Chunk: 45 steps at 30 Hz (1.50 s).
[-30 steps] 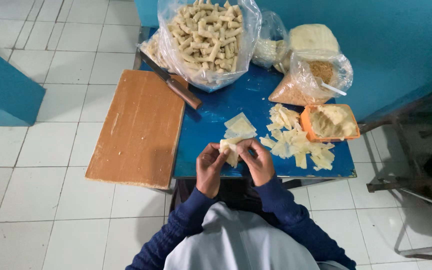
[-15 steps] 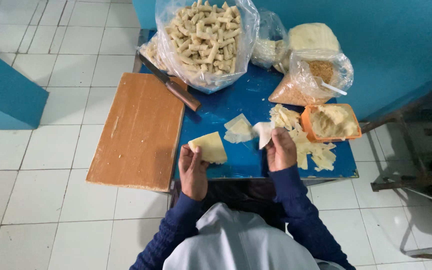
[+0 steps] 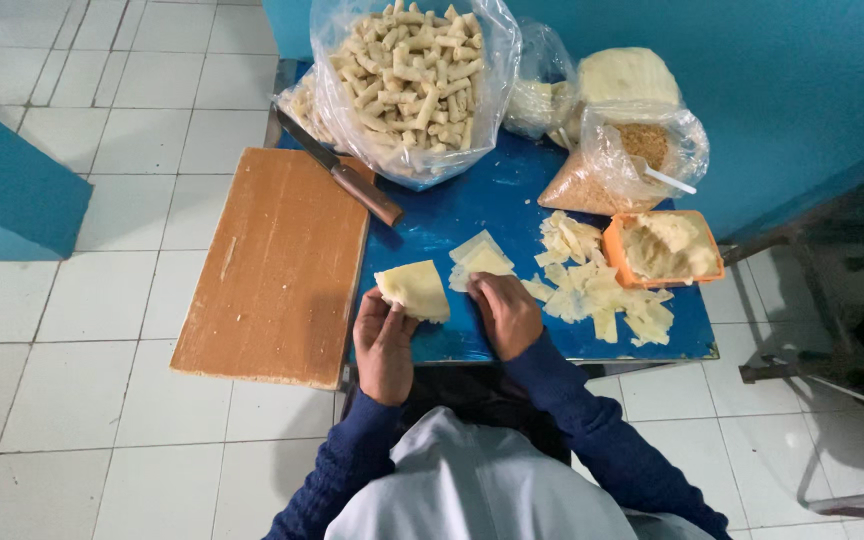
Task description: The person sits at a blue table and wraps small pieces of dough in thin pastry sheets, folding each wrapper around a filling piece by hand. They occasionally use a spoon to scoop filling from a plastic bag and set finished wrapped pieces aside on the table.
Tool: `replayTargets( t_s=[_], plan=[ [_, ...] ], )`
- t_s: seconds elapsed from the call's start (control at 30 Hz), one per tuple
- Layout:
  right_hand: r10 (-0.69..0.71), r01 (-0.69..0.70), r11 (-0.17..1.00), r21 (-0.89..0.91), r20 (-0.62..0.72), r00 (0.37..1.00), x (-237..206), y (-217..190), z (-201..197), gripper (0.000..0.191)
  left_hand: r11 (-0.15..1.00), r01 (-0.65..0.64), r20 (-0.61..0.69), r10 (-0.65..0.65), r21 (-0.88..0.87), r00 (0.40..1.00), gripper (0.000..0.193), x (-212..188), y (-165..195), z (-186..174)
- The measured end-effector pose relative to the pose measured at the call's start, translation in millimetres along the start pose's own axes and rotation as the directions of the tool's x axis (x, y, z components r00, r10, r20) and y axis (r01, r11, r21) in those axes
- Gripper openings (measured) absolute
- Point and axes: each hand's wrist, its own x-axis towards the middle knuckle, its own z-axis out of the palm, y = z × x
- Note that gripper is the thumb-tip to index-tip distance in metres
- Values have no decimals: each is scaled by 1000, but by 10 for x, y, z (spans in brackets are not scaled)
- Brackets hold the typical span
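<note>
While our left hand (image 3: 384, 338) pinches a pale wrapper sheet (image 3: 414, 290) over the blue table (image 3: 472, 210), our right hand (image 3: 505, 312) rests fingers-down on the wrapper stack (image 3: 480, 260). Thin sheets look likely to tear or lift two together if we pull carelessly; the right hand's grip we cannot tell.

Pale square wrapper (image 3: 414, 289) (flat, slightly tilted) over blue tabletop (image 3: 472, 205)

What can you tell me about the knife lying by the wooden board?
The knife has a dark, narrow blade and a brown handle that looks like wood. It lies flat and slanted, blade toward the top left, handle toward the lower right. It rests across the upper right corner of the wooden board and onto the blue table, close beside the big clear bag of rolls. Neither hand touches it.
</note>
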Motion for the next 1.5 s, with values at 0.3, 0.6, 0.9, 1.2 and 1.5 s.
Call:
replayTargets(
  t_s=[0.3,0.6,0.9,1.2,1.5],
  plan=[
    [99,-110,974,196,66,993,177,-255,-247,14,999,25,35,-26,28,999,16,53,-142,32],
    [228,-243,906,347,85,970,106,-343,-179,13,993,50,87,-59,103,994,15,37,-260,141],
    [485,-486,-253,836,544,684,-236,470,140,4,990,114,81,-121,83,989,13,-52,-82,301],
    [625,-408,-314,858,510,591,-77,917,-99,10,995,96,-4,-96,-22,995,18,-41,69,84],
    [474,-653,288,701,488,733,247,1043,-326,16,998,9,15,-8,-68,1000,15,16,134,-12]
  ],
)
